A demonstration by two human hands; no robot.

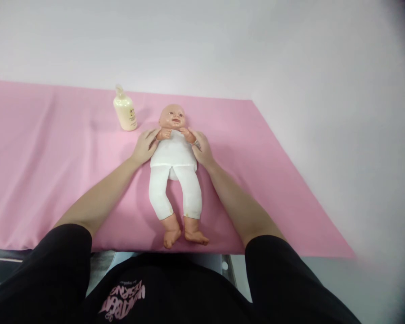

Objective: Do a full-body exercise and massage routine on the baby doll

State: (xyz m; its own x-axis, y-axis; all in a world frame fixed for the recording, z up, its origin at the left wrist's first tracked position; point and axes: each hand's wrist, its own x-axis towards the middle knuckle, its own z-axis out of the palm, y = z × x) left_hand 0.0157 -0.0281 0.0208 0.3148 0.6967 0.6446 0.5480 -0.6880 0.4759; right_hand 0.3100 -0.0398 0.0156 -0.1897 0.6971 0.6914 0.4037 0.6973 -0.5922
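1. A baby doll (174,167) in a white top and white leggings lies on its back on a pink sheet (54,157), head away from the person and bare feet toward them.
2. The left hand (146,146) rests against the doll's side at shoulder level, its fingers closed around the doll's small arm, which is bent up toward the chin.
3. The right hand (202,148) mirrors it on the doll's other side, fingers wrapped around that arm, which is likewise folded toward the chest.
4. A cream lotion bottle (124,111) stands upright on the sheet just beyond the left hand, beside the doll's head and clear of it.
5. Both forearms run alongside the doll's legs, coming out of black sleeves.
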